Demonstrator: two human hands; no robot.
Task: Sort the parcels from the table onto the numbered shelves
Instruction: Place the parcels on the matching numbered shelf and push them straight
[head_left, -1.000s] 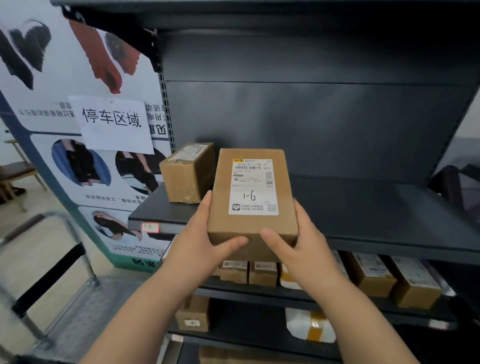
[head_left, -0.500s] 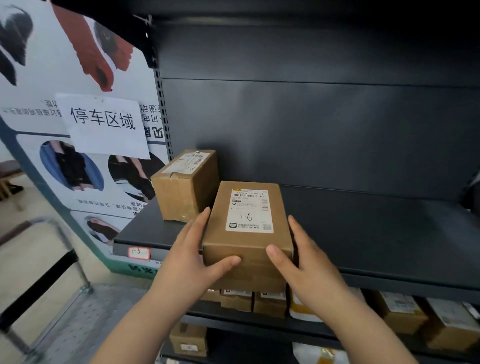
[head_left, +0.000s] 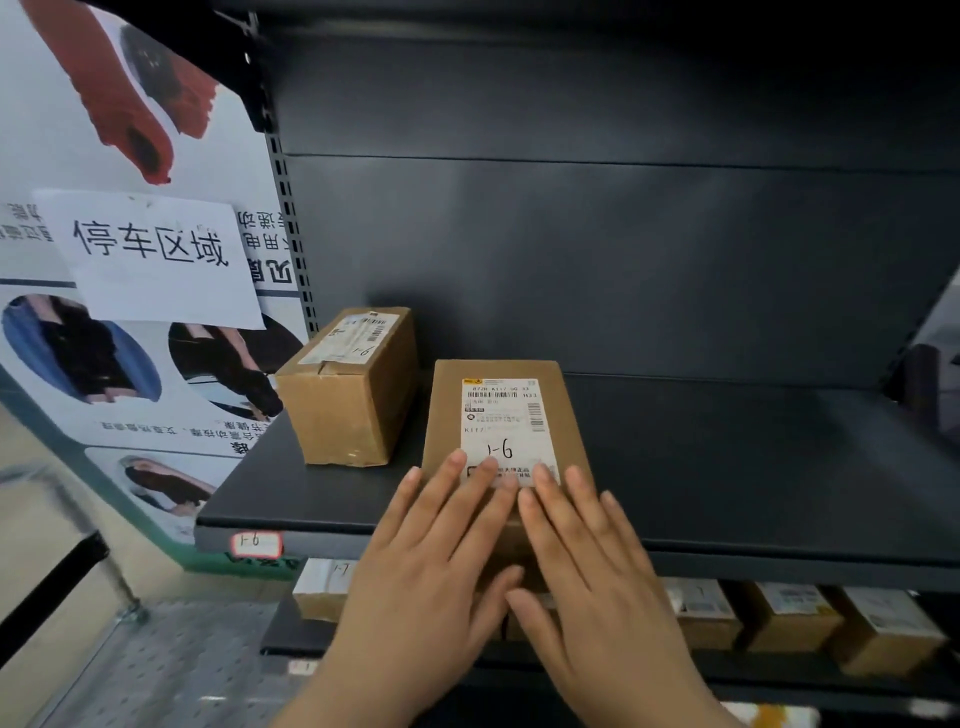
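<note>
A flat brown parcel (head_left: 498, 384) with a white label marked "1-6" lies on the dark shelf (head_left: 727, 467), its near end at the shelf's front edge. My left hand (head_left: 431, 566) and my right hand (head_left: 587, 566) lie side by side with straight fingers on the parcel's near end, fingertips on the label's lower part. A second brown parcel (head_left: 353, 395), also marked "1-6", stands just left of it on the same shelf. A red-bordered tag (head_left: 255, 544) reading "1-6" sticks to the shelf's front lip.
The shelf's right side is bare dark metal. On the shelf below (head_left: 779, 675) stand several brown parcels (head_left: 779, 618). A poster wall with a white paper sign (head_left: 150, 254) is on the left, with a metal rail (head_left: 67, 566) and perforated metal floor plate (head_left: 171, 670) beneath.
The parcel came down from in front of me onto the shelf and slid further in. My hands left its sides and now lie flat on its near end.
</note>
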